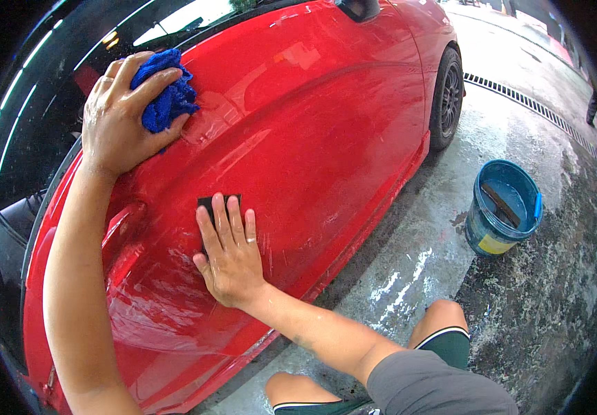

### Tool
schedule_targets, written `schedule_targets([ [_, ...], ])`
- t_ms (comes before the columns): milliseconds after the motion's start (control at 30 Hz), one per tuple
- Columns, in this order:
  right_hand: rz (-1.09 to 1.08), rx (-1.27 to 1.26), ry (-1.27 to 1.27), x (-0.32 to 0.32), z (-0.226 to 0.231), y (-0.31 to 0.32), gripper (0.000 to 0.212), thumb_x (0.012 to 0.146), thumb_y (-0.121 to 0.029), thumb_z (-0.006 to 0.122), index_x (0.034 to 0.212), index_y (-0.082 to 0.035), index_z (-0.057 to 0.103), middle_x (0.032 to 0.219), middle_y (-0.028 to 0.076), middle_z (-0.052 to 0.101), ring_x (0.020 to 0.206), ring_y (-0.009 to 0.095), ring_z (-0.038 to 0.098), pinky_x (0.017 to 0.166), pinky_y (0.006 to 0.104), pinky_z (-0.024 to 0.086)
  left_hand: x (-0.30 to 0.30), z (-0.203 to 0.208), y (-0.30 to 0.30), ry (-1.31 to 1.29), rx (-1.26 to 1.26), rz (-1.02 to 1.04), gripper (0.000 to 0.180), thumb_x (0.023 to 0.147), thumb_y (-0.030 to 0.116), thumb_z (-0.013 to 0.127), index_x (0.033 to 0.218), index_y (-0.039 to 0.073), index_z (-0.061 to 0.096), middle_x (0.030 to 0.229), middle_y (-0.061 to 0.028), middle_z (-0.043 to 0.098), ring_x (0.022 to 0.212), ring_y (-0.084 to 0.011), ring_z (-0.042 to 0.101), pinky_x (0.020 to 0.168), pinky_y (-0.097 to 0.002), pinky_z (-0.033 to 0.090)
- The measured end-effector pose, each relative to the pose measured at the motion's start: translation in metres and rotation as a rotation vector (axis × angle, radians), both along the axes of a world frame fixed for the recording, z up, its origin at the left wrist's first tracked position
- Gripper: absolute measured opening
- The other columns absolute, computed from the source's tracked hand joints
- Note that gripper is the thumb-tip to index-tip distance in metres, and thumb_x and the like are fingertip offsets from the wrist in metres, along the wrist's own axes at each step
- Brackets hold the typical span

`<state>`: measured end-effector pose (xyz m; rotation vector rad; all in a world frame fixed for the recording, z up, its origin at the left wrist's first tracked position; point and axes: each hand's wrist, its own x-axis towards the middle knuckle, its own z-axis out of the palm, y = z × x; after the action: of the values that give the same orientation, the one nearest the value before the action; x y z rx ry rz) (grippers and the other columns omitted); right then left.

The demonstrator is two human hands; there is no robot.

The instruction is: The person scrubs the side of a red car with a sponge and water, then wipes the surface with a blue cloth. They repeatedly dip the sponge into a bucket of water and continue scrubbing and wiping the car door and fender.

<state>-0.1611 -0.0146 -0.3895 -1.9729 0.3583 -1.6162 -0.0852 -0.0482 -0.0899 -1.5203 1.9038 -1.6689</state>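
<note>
In front of me is the side of a red car [333,124], its door panel wet and streaked. My left hand [120,117] grips a bunched blue cloth [167,93] against the top of the door, just below the window. Lower on the door, near the handle [124,225], my right hand [231,256] lies flat with its fingers stretched out. Under those fingers is a thin black square pad [206,203], pressed to the paint and mostly covered by the hand.
A blue-green bucket [475,225] of water stands on the wet concrete floor [409,256] to the right, a dark flat bar inside. Beyond it runs a drain grate [520,100]. The car's front wheel [448,97] and mirror [359,8] are farther ahead. Another person's legs show at the far right.
</note>
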Motion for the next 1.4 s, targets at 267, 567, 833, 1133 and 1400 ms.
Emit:
schedule_targets([
  [267, -0.401, 0.222, -0.056, -0.029, 0.012, -0.233, 0.062, 0.118, -0.036, 0.039, 0.170, -0.004, 0.033, 0.180, 0.024, 0.020, 0.167, 0.047, 0.015, 0.132, 0.0674, 0.015, -0.001, 0.009, 0.003, 0.001, 0.002, 0.008, 0.061, 0.076, 0.047, 0.090, 0.133, 0.032, 0.076, 0.147, -0.0068, 0.063, 0.134, -0.0321, 0.063, 0.112, -0.0524, 0.054],
  [567, -0.090, -0.098, 0.046, -0.002, -0.007, -0.033, 0.084, 0.105, -0.044, 0.057, 0.173, -0.005, 0.027, 0.180, 0.027, 0.020, 0.168, 0.048, 0.012, 0.133, 0.0660, 0.003, -0.002, 0.006, 0.004, -0.010, 0.011, -0.014, 0.060, 0.076, 0.044, 0.090, 0.133, 0.031, 0.076, 0.146, -0.0079, 0.063, 0.131, -0.0324, 0.063, 0.109, -0.0518, 0.054],
  [833, -0.482, 0.257, -0.070, -0.036, 0.011, -0.289, 0.065, 0.117, -0.037, 0.038, 0.169, 0.002, 0.031, 0.178, 0.030, 0.021, 0.166, 0.049, 0.019, 0.130, 0.0681, 0.020, -0.007, 0.010, 0.004, 0.016, 0.032, -0.009, 0.064, 0.073, 0.037, 0.089, 0.135, 0.028, 0.075, 0.148, -0.0120, 0.061, 0.133, -0.0366, 0.061, 0.111, -0.0540, 0.052],
  [1133, -0.133, -0.119, 0.107, -0.010, 0.001, -0.075, 0.082, 0.106, -0.037, 0.055, 0.174, -0.003, 0.023, 0.180, 0.031, 0.014, 0.167, 0.053, 0.009, 0.132, 0.0695, 0.006, -0.004, 0.003, 0.004, 0.009, 0.002, 0.001, 0.060, 0.073, 0.039, 0.090, 0.131, 0.029, 0.077, 0.147, -0.0087, 0.062, 0.134, -0.0337, 0.061, 0.112, -0.0529, 0.052],
  [1400, -0.434, 0.335, -0.044, -0.060, -0.007, -0.372, 0.071, 0.119, -0.044, 0.031, 0.170, 0.004, 0.024, 0.178, 0.033, 0.017, 0.165, 0.050, 0.017, 0.134, 0.0588, 0.020, -0.010, 0.007, 0.001, 0.017, 0.009, -0.006, 0.062, 0.071, 0.035, 0.090, 0.131, 0.026, 0.077, 0.147, -0.0121, 0.062, 0.133, -0.0372, 0.062, 0.112, -0.0538, 0.052],
])
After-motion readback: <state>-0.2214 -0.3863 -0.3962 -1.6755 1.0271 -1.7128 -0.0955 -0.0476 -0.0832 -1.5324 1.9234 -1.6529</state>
